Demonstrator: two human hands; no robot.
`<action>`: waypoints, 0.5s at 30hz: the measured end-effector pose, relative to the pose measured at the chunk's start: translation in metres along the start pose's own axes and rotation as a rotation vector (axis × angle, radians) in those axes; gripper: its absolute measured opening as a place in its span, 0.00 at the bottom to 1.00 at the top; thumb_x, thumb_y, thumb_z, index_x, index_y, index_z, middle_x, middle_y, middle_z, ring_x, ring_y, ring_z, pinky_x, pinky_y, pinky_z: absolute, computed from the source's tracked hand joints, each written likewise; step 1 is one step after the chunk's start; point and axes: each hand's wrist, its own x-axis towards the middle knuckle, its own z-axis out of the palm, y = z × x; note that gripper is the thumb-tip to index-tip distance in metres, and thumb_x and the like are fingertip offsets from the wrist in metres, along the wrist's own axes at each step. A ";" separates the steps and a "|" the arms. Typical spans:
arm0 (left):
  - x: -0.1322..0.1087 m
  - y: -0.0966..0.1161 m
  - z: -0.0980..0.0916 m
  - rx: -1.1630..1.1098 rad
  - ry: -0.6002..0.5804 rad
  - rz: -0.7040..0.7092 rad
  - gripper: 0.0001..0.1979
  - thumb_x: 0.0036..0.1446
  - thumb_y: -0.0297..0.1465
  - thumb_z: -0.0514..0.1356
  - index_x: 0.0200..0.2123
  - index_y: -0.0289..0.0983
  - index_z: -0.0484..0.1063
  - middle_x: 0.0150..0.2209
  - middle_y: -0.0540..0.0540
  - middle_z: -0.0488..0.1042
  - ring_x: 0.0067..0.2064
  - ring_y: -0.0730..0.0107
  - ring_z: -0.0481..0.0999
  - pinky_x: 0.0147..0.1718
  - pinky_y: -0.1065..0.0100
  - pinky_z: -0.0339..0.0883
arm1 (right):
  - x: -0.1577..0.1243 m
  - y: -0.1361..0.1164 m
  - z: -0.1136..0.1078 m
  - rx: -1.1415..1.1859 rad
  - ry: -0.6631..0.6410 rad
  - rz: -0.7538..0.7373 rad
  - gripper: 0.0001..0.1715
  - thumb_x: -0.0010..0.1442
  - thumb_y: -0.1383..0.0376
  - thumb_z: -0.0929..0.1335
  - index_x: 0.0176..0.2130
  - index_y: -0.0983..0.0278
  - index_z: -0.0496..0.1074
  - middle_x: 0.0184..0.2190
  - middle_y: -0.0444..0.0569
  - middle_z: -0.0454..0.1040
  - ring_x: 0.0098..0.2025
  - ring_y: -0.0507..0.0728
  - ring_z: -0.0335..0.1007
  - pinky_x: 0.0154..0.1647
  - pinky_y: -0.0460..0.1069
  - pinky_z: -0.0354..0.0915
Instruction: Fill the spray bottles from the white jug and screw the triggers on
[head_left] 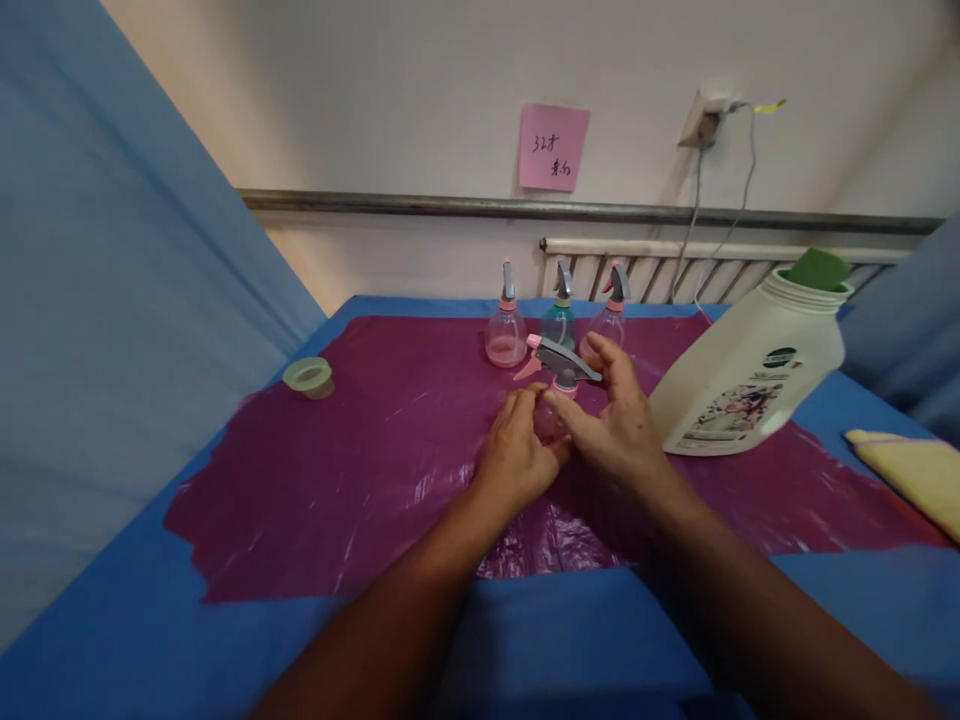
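Observation:
A small clear spray bottle with a grey and pink trigger head (564, 366) stands between my two hands, close to the middle of the table. My left hand (516, 445) is wrapped round the bottle's body from the left. My right hand (616, 420) grips at the pink collar under the spray head, thumb in front and the other fingers raised behind it. My fingers hide much of the body. Just behind stand three more spray bottles: one with pink liquid (506, 335), a teal one (559, 322) and a pink-collared one (609, 318), partly covered by my right hand.
A large cream jug (750, 370) with a green piece in its mouth stands right of my right hand. A small greenish cup (309, 377) sits at the left. A folded yellow cloth (911, 475) lies far right. Purple plastic sheeting (360, 470) covers the blue tabletop (112, 620).

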 end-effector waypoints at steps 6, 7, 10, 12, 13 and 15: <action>-0.001 0.001 -0.002 -0.042 -0.010 -0.026 0.35 0.61 0.35 0.78 0.68 0.45 0.71 0.67 0.38 0.76 0.70 0.42 0.78 0.70 0.43 0.72 | -0.002 0.002 -0.001 0.070 -0.021 0.024 0.46 0.69 0.58 0.75 0.79 0.57 0.62 0.67 0.62 0.78 0.63 0.68 0.81 0.67 0.68 0.77; -0.001 0.001 -0.002 -0.039 -0.012 -0.022 0.36 0.60 0.34 0.78 0.68 0.45 0.71 0.67 0.38 0.76 0.70 0.42 0.78 0.70 0.43 0.72 | -0.003 0.002 -0.001 0.083 -0.039 0.020 0.47 0.70 0.59 0.74 0.81 0.57 0.59 0.68 0.63 0.77 0.64 0.68 0.81 0.68 0.68 0.77; 0.000 0.002 -0.003 -0.020 -0.011 -0.001 0.37 0.60 0.32 0.78 0.69 0.45 0.70 0.67 0.38 0.77 0.69 0.43 0.78 0.70 0.43 0.73 | -0.003 0.001 -0.001 0.071 -0.037 0.009 0.49 0.68 0.57 0.76 0.80 0.57 0.60 0.71 0.63 0.75 0.69 0.70 0.78 0.72 0.71 0.73; 0.000 0.002 -0.003 -0.016 -0.010 0.003 0.35 0.61 0.34 0.77 0.68 0.45 0.70 0.66 0.38 0.77 0.69 0.42 0.78 0.69 0.42 0.73 | -0.002 0.002 0.001 0.057 0.003 0.022 0.47 0.65 0.54 0.79 0.76 0.58 0.67 0.71 0.62 0.75 0.67 0.70 0.79 0.71 0.70 0.73; 0.000 0.002 -0.003 -0.018 -0.011 0.007 0.35 0.62 0.35 0.77 0.68 0.44 0.70 0.66 0.37 0.77 0.69 0.42 0.78 0.69 0.41 0.73 | -0.001 0.003 0.001 0.059 0.019 0.029 0.46 0.64 0.54 0.80 0.74 0.59 0.69 0.70 0.62 0.76 0.66 0.70 0.80 0.70 0.70 0.74; 0.000 -0.001 -0.002 -0.022 -0.016 0.023 0.36 0.62 0.37 0.78 0.69 0.44 0.70 0.68 0.36 0.76 0.71 0.40 0.77 0.71 0.40 0.72 | -0.002 0.006 0.002 0.092 0.010 0.033 0.45 0.66 0.56 0.78 0.76 0.58 0.67 0.66 0.60 0.79 0.63 0.68 0.82 0.69 0.68 0.75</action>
